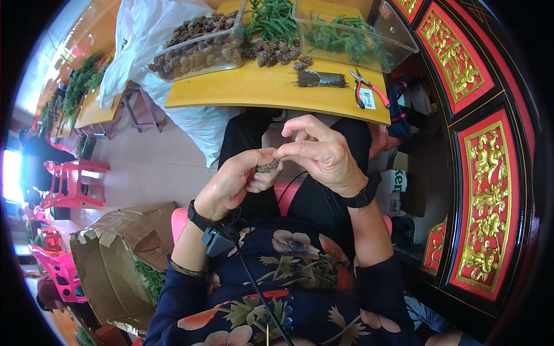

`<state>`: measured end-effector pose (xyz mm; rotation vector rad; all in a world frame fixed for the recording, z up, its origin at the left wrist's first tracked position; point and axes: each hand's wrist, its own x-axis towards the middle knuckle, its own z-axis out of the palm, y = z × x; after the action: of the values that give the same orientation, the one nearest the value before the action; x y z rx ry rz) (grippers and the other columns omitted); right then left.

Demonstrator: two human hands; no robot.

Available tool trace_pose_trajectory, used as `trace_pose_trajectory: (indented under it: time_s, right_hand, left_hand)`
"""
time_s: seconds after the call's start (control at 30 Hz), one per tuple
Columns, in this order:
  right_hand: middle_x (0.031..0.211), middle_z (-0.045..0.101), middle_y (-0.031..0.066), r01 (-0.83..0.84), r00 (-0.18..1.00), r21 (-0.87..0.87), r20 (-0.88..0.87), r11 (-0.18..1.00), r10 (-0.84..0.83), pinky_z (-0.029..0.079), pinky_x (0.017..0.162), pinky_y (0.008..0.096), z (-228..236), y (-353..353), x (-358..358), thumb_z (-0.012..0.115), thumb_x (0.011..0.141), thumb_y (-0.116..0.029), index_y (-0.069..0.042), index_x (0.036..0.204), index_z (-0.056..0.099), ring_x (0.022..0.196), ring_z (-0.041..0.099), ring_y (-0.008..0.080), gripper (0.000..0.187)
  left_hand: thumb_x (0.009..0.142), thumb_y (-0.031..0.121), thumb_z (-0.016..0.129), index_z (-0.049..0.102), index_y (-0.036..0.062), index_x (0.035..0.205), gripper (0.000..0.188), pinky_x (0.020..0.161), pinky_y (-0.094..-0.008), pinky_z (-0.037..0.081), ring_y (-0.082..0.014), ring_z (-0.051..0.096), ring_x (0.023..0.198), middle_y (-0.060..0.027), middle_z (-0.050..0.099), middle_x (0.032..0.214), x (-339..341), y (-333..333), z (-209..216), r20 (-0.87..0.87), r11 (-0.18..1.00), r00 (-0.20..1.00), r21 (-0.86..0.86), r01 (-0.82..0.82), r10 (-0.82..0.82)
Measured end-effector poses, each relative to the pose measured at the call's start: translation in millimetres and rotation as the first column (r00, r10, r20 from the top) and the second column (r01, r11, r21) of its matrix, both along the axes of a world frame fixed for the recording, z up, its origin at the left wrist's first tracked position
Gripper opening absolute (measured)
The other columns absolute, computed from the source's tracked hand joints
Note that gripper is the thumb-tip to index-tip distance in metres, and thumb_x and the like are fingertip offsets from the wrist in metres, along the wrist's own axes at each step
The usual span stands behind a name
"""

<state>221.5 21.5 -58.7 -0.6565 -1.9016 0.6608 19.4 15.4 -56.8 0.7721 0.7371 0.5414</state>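
We hold a small brown pine cone (268, 166) in front of us, above our lap and just short of the counter (231, 92). Our left hand (231, 179) pinches it, the fingers curled beneath and the thumb near its upper end. Our right hand (326, 153) reaches across, thumb and forefinger stretched to the cone's upper end beside the left thumb, the other fingers bent; we cannot tell whether those fingertips close on anything. We wear a black band on each wrist, and a small grey device (218, 241) sits by the left one.

On the counter ahead, a clear tub (241, 17) full of pine cones stands to our left, and another tub (401, 29) with green sprigs stands to our right. Between them lie a heap of green sprigs (271, 20) and, nearer us, some loose cones (277, 52). Closer to the front edge we have a bundle of thin dark rods (321, 79), with red-handled pliers (378, 94) to its right. A torn cardboard box (104, 271) with greenery inside stands on the floor to our left.
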Motion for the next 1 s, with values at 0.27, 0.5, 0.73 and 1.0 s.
trace_pose_trajectory:
  time_s: [0.27, 0.5, 0.73, 1.0]
  right_hand:
    - [0.091, 0.062, 0.0067, 0.103, 0.989, 0.238, 0.083, 0.966, -0.126, 0.046, 0.058, 0.0274, -7.9, 5.1, -3.3, 0.073, 0.071, 0.002, -0.004, 0.086, 0.067, 0.074, 0.062, 0.0187, 0.018]
    - [0.084, 0.063, 0.0056, 0.235, 0.926, 0.338, 0.209, 0.912, -0.316, 0.041, 0.057, 0.0304, -0.5, -2.3, -6.1, 0.072, 0.068, -0.003, -0.005, 0.081, 0.064, 0.072, 0.061, 0.0219, 0.016]
    - [0.078, 0.061, 0.0049, 0.220, 0.946, 0.229, 0.187, 0.948, -0.265, 0.039, 0.057, 0.0301, 8.4, -4.7, -5.7, 0.071, 0.068, -0.002, -0.005, 0.080, 0.063, 0.067, 0.058, 0.0220, 0.014]
    - [0.074, 0.060, 0.0047, 0.157, 0.986, -0.368, 0.002, 0.916, -0.168, 0.041, 0.058, 0.0229, 16.1, -16.8, -18.7, 0.066, 0.076, 0.001, -0.001, 0.088, 0.065, 0.063, 0.055, 0.0120, 0.013]
  left_hand:
    - [0.096, 0.027, 0.046, 0.053, 0.0040, 0.096, 0.024, 0.048, -0.0213, 0.020, -0.0056, 0.027, 0.054, 0.0054, 0.034, 0.064, -3.7, 0.7, 7.6, -0.039, 0.996, 0.999, 0.085, 0.018, -0.015]
    - [0.097, 0.019, 0.051, 0.050, 0.0048, 0.097, 0.014, 0.055, -0.0219, 0.032, -0.0081, 0.038, 0.061, 0.0035, 0.041, 0.069, 1.9, -6.8, 5.7, -0.132, 0.928, 0.986, 0.371, -0.047, 0.102]
    - [0.095, 0.015, 0.054, 0.047, 0.0018, 0.099, 0.015, 0.066, -0.0314, 0.044, -0.0212, 0.051, 0.068, -0.0088, 0.052, 0.073, 5.8, -12.8, 25.6, -0.463, 0.615, 0.829, 0.764, 0.194, 0.313]
    - [0.094, 0.013, 0.054, 0.047, 0.0022, 0.101, 0.015, 0.064, -0.0333, 0.043, -0.0276, 0.051, 0.066, -0.0151, 0.053, 0.074, -0.2, -15.9, 32.9, -0.475, 0.207, 0.663, 0.872, 0.444, 0.579]
